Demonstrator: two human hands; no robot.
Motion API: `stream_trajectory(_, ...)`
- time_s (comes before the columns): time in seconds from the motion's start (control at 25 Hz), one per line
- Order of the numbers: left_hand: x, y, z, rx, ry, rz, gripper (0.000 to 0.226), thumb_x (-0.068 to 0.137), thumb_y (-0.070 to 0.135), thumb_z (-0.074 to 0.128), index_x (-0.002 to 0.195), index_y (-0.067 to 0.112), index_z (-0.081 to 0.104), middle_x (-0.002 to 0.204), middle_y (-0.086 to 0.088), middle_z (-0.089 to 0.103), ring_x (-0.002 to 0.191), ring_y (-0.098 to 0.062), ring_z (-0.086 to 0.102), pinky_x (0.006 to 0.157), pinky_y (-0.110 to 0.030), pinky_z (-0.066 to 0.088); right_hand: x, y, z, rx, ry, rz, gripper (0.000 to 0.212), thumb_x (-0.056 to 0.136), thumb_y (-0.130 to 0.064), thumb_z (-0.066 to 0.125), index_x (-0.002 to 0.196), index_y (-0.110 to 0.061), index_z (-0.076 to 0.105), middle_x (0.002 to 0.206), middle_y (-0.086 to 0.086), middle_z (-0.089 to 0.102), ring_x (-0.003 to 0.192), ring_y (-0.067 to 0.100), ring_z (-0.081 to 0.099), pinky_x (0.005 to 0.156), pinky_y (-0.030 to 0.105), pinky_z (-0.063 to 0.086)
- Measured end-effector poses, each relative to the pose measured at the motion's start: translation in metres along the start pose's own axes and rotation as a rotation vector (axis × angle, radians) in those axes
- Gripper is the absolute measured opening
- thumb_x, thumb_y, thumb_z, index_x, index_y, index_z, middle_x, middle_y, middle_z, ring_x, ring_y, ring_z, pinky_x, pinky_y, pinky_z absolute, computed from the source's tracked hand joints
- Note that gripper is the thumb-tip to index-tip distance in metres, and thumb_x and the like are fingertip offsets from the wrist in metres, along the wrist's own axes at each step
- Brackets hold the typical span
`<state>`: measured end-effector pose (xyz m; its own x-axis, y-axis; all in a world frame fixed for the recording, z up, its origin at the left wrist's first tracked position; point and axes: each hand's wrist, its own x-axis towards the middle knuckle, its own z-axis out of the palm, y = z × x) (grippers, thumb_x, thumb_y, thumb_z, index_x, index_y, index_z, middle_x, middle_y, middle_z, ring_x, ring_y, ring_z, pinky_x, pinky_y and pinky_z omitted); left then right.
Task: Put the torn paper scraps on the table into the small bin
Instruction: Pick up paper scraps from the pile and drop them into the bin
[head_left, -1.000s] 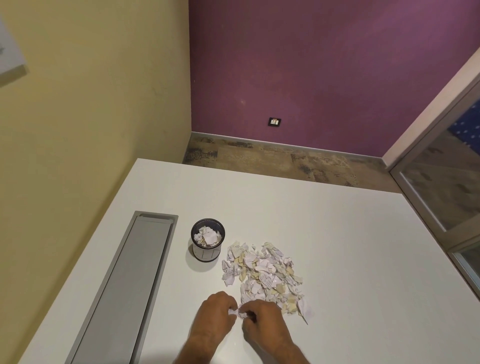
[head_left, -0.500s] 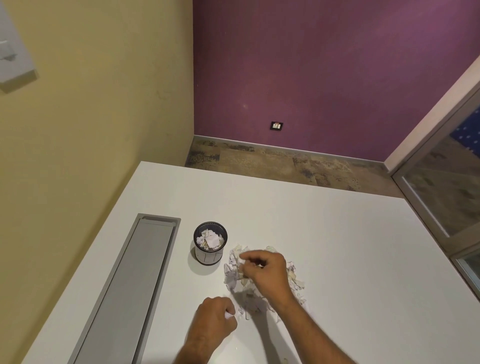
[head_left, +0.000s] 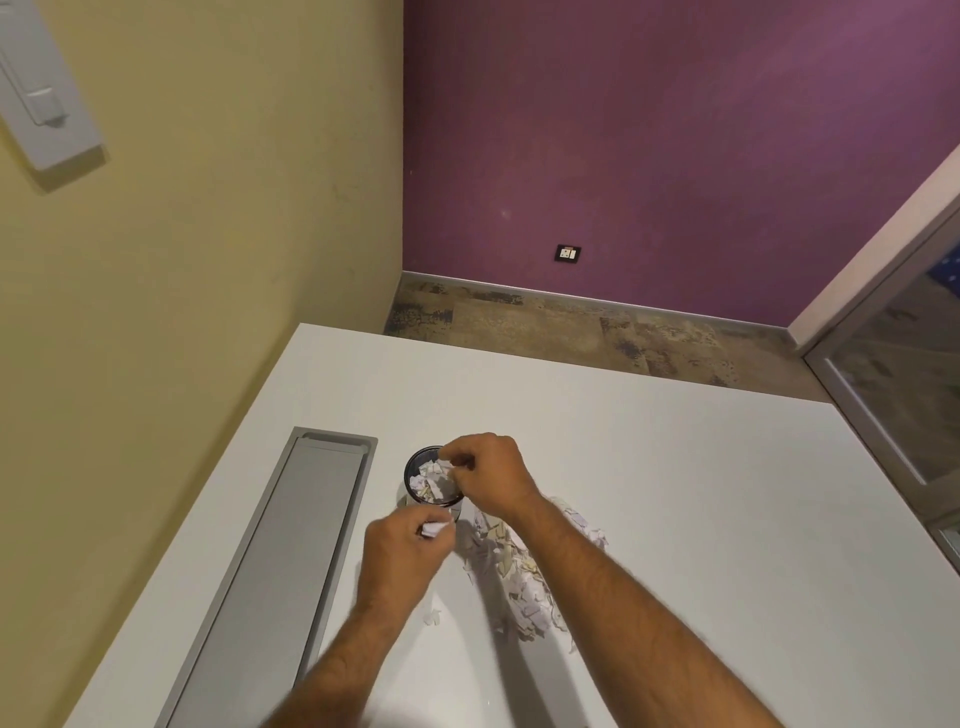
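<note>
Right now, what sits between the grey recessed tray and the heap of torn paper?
In the head view, the small bin stands between the grey tray and the paper heap, with the left hand nearer.

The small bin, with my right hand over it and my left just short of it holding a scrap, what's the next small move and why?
Probably let the right hand release its scraps: its fingers hang over the small bin, which already holds paper. The left hand pinches a scrap just short of the rim and could follow. The pile on the table remains.
</note>
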<state>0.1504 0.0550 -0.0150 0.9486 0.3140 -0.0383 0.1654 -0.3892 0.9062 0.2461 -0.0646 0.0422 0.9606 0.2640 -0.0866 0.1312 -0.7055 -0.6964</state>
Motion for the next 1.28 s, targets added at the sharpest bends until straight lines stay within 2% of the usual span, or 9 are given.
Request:
stream_trajectory(0.28,0.048,0.028,-0.02,0.105,0.069,0.043,0.01,0.073,0.015,0.079,0.08,0.022,0.076,0.07,0.011,0.071,0.058,0.002,0.061,0.051,-0.004,0.041,-0.007,0.016,0.004,0.014,0.01,-0.015,0.032,0.084,0.0,0.061,0.106,-0.019,0.074,0.107,0.001,0.075,0.097,0.014,0.069,0.091,0.03,0.055)
stream_trajectory(0.4,0.063,0.036,-0.017,0.259,0.046,0.068,0.008,0.077,0.019,0.077,0.085,0.02,0.077,0.08,0.002,0.075,0.067,-0.011,0.064,0.064,-0.021,0.052,-0.017,0.029,0.004,0.117,0.103,0.021,0.026,0.086,-0.003,0.062,0.101,-0.018,0.075,0.1,-0.001,0.077,0.09,0.011,0.071,0.088,0.031,0.058)
stream_trajectory(0.6,0.072,0.033,-0.005,0.475,-0.11,0.021,0.013,0.086,0.028,0.067,0.093,0.022,0.076,0.097,-0.008,0.073,0.099,-0.027,0.06,0.082,-0.036,0.053,-0.049,0.066,0.003,0.183,0.22,0.092,0.022,0.085,-0.01,0.064,0.099,-0.022,0.076,0.093,-0.012,0.076,0.082,-0.008,0.067,0.077,0.01,0.052)
stream_trajectory(0.68,0.07,0.031,-0.001,0.582,-0.17,0.092,0.018,0.091,0.028,0.059,0.097,0.022,0.075,0.106,-0.005,0.071,0.103,-0.029,0.055,0.084,-0.038,0.05,-0.065,0.081,0.002,0.216,0.248,0.144,0.021,0.084,-0.011,0.067,0.098,-0.024,0.075,0.089,-0.02,0.073,0.082,-0.01,0.065,0.072,0.003,0.049)
stream_trajectory(0.76,0.061,0.032,0.001,0.611,-0.143,0.179,0.021,0.093,0.025,0.057,0.108,0.021,0.072,0.118,-0.001,0.066,0.107,-0.028,0.052,0.086,-0.039,0.049,-0.083,0.095,0.002,0.238,0.284,0.199,0.02,0.081,-0.012,0.071,0.096,-0.025,0.075,0.086,-0.024,0.07,0.08,-0.008,0.066,0.071,0.007,0.051)
stream_trajectory(0.88,0.033,0.036,0.008,0.424,-0.062,0.352,0.014,0.088,0.024,0.062,0.103,0.025,0.064,0.106,0.007,0.063,0.1,-0.018,0.053,0.078,-0.032,0.05,-0.111,0.113,0.001,0.173,0.322,0.28,0.017,0.079,-0.017,0.075,0.094,-0.025,0.074,0.086,-0.018,0.071,0.077,-0.001,0.066,0.074,0.019,0.056)
stream_trajectory(1.0,-0.004,0.029,0.021,0.402,-0.36,0.466,0.019,0.087,0.036,0.063,0.1,0.037,0.049,0.102,0.016,0.054,0.096,-0.008,0.051,0.078,-0.026,0.046,-0.137,0.126,0.001,0.044,0.35,0.371,0.014,0.073,-0.024,0.075,0.084,-0.028,0.069,0.08,-0.015,0.066,0.075,0.006,0.063,0.069,0.022,0.049)
stream_trajectory(1.12,-0.033,0.011,0.04,0.544,-0.628,0.429,0.038,0.082,0.04,0.065,0.115,0.038,0.045,0.119,0.011,0.047,0.11,-0.013,0.047,0.086,-0.037,0.049,-0.157,0.128,0.01,-0.188,0.211,0.396,0.019,0.067,-0.04,0.067,0.08,-0.032,0.056,0.081,-0.012,0.056,0.079,0.011,0.054,0.064,0.024,0.044)
stream_trajectory(1.28,-0.062,-0.009,0.06,0.78,-0.705,0.327,0.057,0.077,0.05,0.064,0.126,0.035,0.039,0.127,0.004,0.04,0.118,-0.021,0.039,0.086,-0.041,0.05,-0.169,0.123,0.026,-0.342,0.111,0.368,0.039,0.07,-0.056,0.055,0.101,-0.033,0.052,0.1,-0.009,0.049,0.097,0.016,0.05,0.066,0.029,0.042)
